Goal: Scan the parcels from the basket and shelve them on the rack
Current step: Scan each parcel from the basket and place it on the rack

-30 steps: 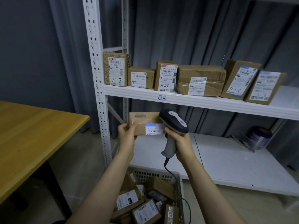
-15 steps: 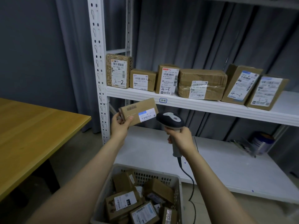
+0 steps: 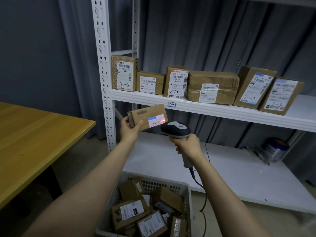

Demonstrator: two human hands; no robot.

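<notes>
A single wide-angle view from the person's head looks forward and down, close enough that both forearms run in from the bottom edge. It faces the white rack (image 3: pixel 212 109) squarely, the uprights bowing with the lens. The basket (image 3: pixel 189 199) sits at the lower edge directly below, the wooden worktop (image 3: pixel 34 137) fills the left side, and grey curtain closes off the background.

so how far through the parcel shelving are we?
Partway. Done: six parcels already stand on the upper shelf of the rack. In hand: the left hand holds a small parcel just below that shelf, while the right hand aims the scanner at it; a red glow shows on its label, so it is being scanned, not yet shelved. Left: several parcels remain in the basket.
</notes>
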